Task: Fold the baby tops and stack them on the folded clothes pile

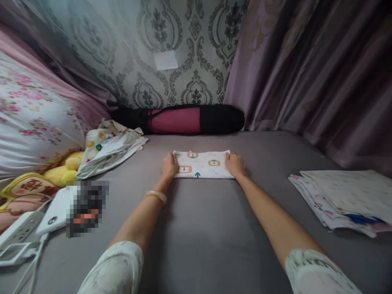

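Note:
A white folded cloth (203, 165) printed with orange and green figures lies on the grey bed sheet (208, 220) as a wide, flat rectangle. My left hand (170, 165) grips its left end, fingers curled at the edge. At the opposite end my right hand (235, 164) holds the cloth in the same way, thumb side toward the middle. Whatever parts of the fingers are under or behind the cloth cannot be seen. A pale bangle (157, 197) circles my left wrist.
A black and maroon long bag (174, 119) lies along the wall. Folded cloths (352, 196) are stacked at right. Crumpled clothes (113, 147), a floral pillow (36, 110), yellow plush toys (64, 169), a white device (59, 208) and a power strip (23, 228) with cables occupy the left.

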